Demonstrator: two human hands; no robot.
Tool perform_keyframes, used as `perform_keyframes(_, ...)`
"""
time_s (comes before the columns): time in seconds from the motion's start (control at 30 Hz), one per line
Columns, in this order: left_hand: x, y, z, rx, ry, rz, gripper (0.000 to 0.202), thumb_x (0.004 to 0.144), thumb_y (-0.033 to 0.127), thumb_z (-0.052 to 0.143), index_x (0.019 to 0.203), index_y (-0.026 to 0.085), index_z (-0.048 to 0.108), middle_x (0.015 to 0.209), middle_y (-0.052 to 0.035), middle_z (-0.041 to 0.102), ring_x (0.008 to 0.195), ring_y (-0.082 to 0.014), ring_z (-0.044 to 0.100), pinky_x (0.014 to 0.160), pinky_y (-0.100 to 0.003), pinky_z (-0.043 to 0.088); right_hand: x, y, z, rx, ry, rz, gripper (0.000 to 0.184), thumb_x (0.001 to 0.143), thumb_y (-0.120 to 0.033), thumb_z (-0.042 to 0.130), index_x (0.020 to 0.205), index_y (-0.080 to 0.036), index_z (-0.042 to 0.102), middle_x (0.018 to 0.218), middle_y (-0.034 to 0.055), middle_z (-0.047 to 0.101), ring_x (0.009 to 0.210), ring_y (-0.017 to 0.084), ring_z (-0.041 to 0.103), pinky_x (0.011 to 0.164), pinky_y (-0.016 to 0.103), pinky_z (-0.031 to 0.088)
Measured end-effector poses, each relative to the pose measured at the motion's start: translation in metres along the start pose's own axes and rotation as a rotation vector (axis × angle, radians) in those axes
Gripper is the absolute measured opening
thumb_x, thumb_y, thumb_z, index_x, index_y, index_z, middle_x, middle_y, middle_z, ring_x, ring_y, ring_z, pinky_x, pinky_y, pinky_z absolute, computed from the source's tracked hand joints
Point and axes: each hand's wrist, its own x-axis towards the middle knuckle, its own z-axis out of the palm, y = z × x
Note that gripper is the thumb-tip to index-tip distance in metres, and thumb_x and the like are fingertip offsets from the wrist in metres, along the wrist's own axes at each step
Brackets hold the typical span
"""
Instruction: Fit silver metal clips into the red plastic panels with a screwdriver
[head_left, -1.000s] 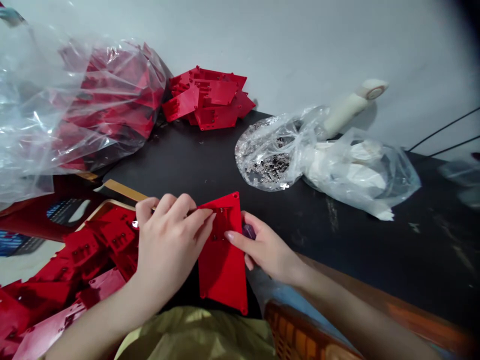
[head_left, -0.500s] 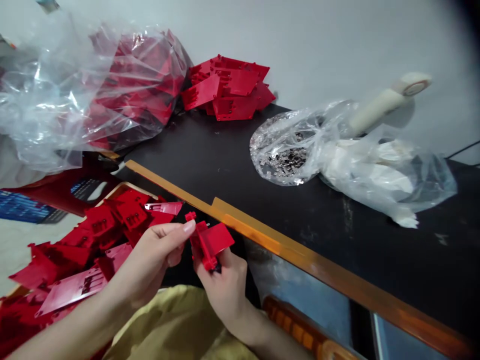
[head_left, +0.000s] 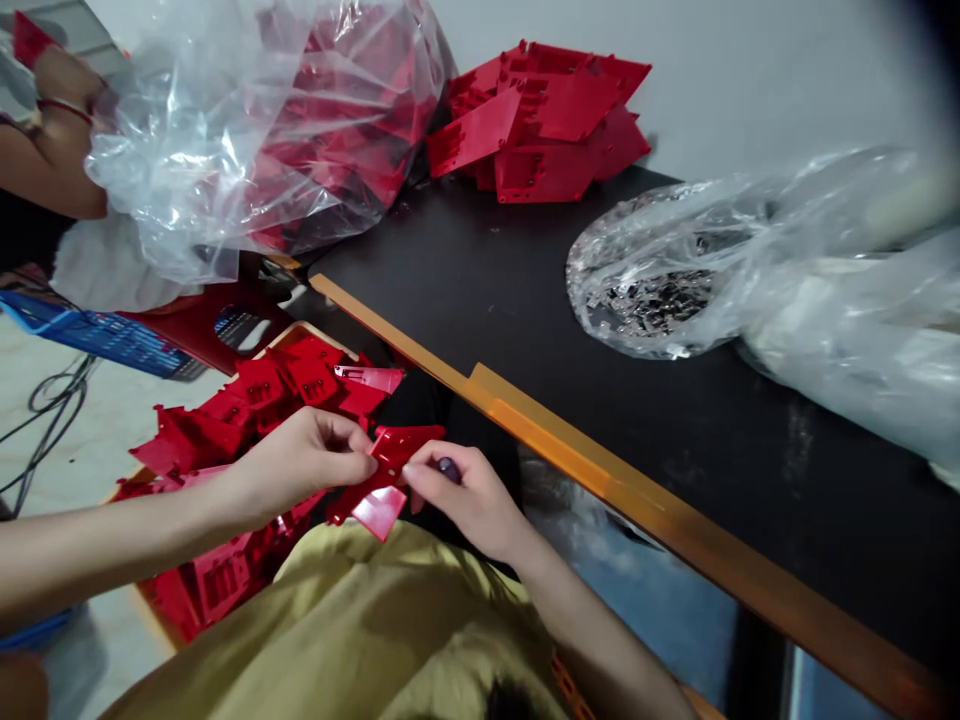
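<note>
Between the thumb and fingers of my left hand [head_left: 322, 458] is a red plastic part [head_left: 397, 446] with flat, angled plates, held over my lap. My right hand [head_left: 469, 490] is closed round a small tool with a dark rounded handle [head_left: 448, 469]; its working end is hidden. The right thumb and fingertips come up against the part's right side. Beneath and left of my hands, a bin [head_left: 176, 640] is heaped with more red plastic parts [head_left: 225, 577].
On the black table [head_left: 525, 270] are a stack of red parts [head_left: 555, 110], a clear bag of red parts [head_left: 337, 130] and a plastic bag of small metal pieces [head_left: 660, 300]. An orange-brown strip [head_left: 570, 450] edges the table. Another person's arm [head_left: 52, 160] shows at far left.
The red part has turned over, with a flat face now showing. My right hand has moved from gripping under it to its right side. The view has shifted, revealing another person's arm.
</note>
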Motion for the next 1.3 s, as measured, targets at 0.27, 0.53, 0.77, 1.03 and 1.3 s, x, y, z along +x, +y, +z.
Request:
perform_keyframes(0.27, -0.020, 0.012, -0.004, 0.139, -0.048, 0.063, 0.011, 0.062, 0.021, 0.066, 0.052, 0.017, 0.063, 0.046, 0.0044, 0.052, 0.040, -0.0053, 0.037, 0.038, -0.014, 0.030, -0.009, -0.046, 0.023, -0.136, 0.034, 0.032, 0.013, 0.076, -0.022, 0.059, 0.065, -0.016, 0.059, 0.058, -0.0044, 0.044, 0.056, 0.007, 0.037, 0.049, 0.019, 0.030)
perform_keyframes(0.53, -0.042, 0.048, -0.010, 0.295, -0.045, 0.293, 0.011, 0.067, 0.025, 0.066, 0.061, 0.016, 0.066, 0.050, 0.0018, 0.059, 0.044, -0.0089, 0.049, 0.040, -0.014, 0.037, -0.012, -0.082, 0.025, -0.341, 0.135, -0.217, 0.014, 0.069, -0.016, 0.060, 0.057, -0.016, 0.053, 0.053, -0.0066, 0.046, 0.050, 0.005, 0.038, 0.049, 0.019, 0.031)
perform_keyframes(0.77, -0.018, 0.073, -0.005, 0.093, -0.244, 0.173, 0.006, 0.058, 0.019, 0.064, 0.063, 0.015, 0.066, 0.054, 0.0017, 0.060, 0.047, -0.0080, 0.049, 0.046, -0.016, 0.040, -0.010, -0.126, 0.006, -0.643, 0.141, -0.209, 0.011, 0.066, -0.017, 0.060, 0.056, -0.017, 0.056, 0.050, -0.0068, 0.048, 0.048, 0.005, 0.040, 0.046, 0.019, 0.028)
perform_keyframes(1.03, 0.039, 0.069, 0.034, -0.235, -0.118, 0.235, 0.008, 0.054, 0.019, 0.067, 0.053, 0.016, 0.059, 0.051, 0.0039, 0.056, 0.047, -0.0067, 0.049, 0.047, -0.015, 0.043, 0.021, -0.161, -0.041, -1.112, 0.086, -0.049, 0.009, 0.066, -0.023, 0.058, 0.058, -0.019, 0.058, 0.051, -0.0052, 0.052, 0.050, 0.008, 0.042, 0.048, 0.022, 0.027)
perform_keyframes(1.3, 0.065, 0.033, 0.068, -0.516, -0.180, 0.131, 0.011, 0.060, 0.024, 0.065, 0.066, 0.015, 0.063, 0.065, 0.0000, 0.063, 0.061, -0.0123, 0.058, 0.061, -0.025, 0.055, 0.040, -0.159, -0.062, -1.303, -0.155, 0.088, 0.007, 0.067, -0.022, 0.059, 0.060, -0.019, 0.058, 0.053, -0.0038, 0.054, 0.052, 0.009, 0.042, 0.049, 0.024, 0.025)
